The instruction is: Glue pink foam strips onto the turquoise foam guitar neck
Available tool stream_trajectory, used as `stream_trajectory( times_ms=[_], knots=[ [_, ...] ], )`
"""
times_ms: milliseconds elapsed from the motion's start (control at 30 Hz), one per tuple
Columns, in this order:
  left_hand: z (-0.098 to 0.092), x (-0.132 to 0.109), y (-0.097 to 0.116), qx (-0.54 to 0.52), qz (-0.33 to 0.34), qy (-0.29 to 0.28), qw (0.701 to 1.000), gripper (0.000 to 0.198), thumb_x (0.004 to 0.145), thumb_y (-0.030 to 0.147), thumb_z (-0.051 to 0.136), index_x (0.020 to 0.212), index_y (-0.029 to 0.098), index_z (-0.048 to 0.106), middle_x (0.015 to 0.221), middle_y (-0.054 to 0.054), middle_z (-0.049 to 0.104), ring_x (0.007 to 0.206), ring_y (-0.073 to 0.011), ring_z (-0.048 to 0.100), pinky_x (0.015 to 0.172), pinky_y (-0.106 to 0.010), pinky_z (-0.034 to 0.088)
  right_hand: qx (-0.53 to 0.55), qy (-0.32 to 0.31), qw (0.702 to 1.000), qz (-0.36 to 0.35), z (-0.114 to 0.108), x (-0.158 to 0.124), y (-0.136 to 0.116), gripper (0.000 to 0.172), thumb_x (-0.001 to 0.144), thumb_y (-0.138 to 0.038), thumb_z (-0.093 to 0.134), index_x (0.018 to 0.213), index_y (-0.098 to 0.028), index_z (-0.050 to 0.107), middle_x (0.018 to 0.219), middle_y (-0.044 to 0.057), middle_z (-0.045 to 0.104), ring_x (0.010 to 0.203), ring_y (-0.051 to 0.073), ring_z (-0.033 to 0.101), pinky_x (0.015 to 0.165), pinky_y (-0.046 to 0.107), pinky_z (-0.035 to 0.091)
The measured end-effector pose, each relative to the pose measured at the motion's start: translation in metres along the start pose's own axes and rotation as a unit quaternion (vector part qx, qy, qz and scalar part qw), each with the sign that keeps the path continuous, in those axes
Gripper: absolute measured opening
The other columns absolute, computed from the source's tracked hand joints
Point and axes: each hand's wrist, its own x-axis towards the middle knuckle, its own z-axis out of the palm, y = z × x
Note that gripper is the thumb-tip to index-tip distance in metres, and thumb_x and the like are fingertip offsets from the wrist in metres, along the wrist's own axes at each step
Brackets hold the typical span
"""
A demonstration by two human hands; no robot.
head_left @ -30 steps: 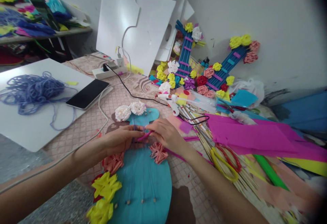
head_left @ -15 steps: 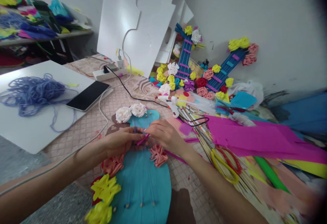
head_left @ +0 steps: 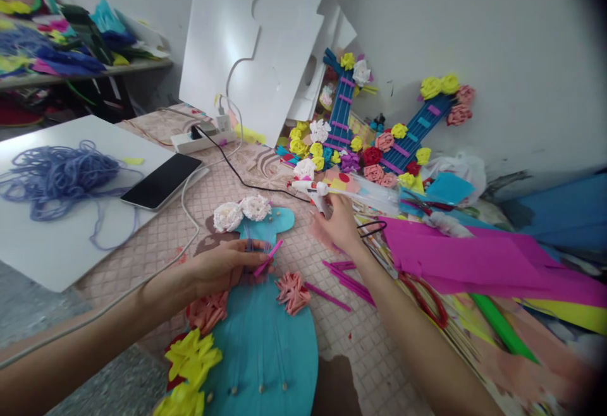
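1. Pinching a pink strip [head_left: 275,250] between thumb and fingers, the left hand [head_left: 220,265] was clamped on it over the neck of the turquoise guitar shape [head_left: 268,324].
2. The strip's long axis slanted across that neck: one end stuck out away from the person and to the right, toward the glue gun [head_left: 310,186], the other back toward the person.
3. Outward and right of the pinch was the glue gun, well apart from the strip. Its barrel ran roughly crosswise, nozzle pointing left, handle slanting back toward the person.
4. The right hand [head_left: 342,223] was much the nearer to it, fingers at the handle; whether they had closed around it, I could not tell.
5. Below the pinch, the guitar shape's long axis ran away from the person, neck outward, rounded body on the near side.
6. Right of the pinch, past a salmon flower [head_left: 293,292], lay loose pink strips [head_left: 329,297].
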Motion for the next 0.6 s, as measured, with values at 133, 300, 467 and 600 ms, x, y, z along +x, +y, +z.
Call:
stream_trajectory(
  times_ms=[133,300,467,600],
  knots=[
    [0.000,-0.001,0.001,-0.011,-0.004,0.007,1.000,0.030,0.069,0.015,0.077,0.094,0.018,0.060,0.081,-0.002,0.067,0.077,-0.0151,0.066,0.065,-0.022,0.049,0.027,-0.037,0.999,0.009,0.012,0.016,0.002,0.028,0.073,-0.029,0.067,0.097,-0.015,0.062,0.093,0.009,0.065,0.090,0.027,0.056,0.084,0.042,0.043],
    [-0.001,0.000,0.000,-0.008,-0.002,-0.002,1.000,0.029,0.070,0.015,0.076,0.094,0.017,0.060,0.080,-0.003,0.067,0.079,-0.0154,0.066,0.065,-0.022,0.049,0.049,-0.028,0.998,0.016,0.010,0.017,-0.001,0.024,0.077,-0.036,0.062,0.091,-0.017,0.064,0.086,0.006,0.066,0.085,0.023,0.058,0.080,0.038,0.044],
    [0.000,-0.001,0.000,-0.002,-0.001,0.000,1.000,0.023,0.072,0.015,0.074,0.091,0.015,0.061,0.079,-0.004,0.068,0.075,-0.0141,0.065,0.067,-0.023,0.048,0.124,-0.024,0.991,0.051,-0.025,-0.004,-0.013,0.033,0.084,-0.047,0.052,0.082,-0.016,0.063,0.068,0.003,0.063,0.066,0.019,0.057,0.062,0.031,0.046],
    [0.000,0.000,0.000,-0.005,0.005,-0.003,1.000,0.023,0.072,0.014,0.074,0.091,0.015,0.063,0.079,-0.004,0.068,0.076,-0.0148,0.065,0.066,-0.023,0.048,0.158,-0.098,0.981,0.046,-0.058,-0.034,-0.029,0.027,0.082,-0.045,0.057,0.087,-0.020,0.064,0.071,0.002,0.066,0.068,0.021,0.060,0.061,0.032,0.048]
  ],
)
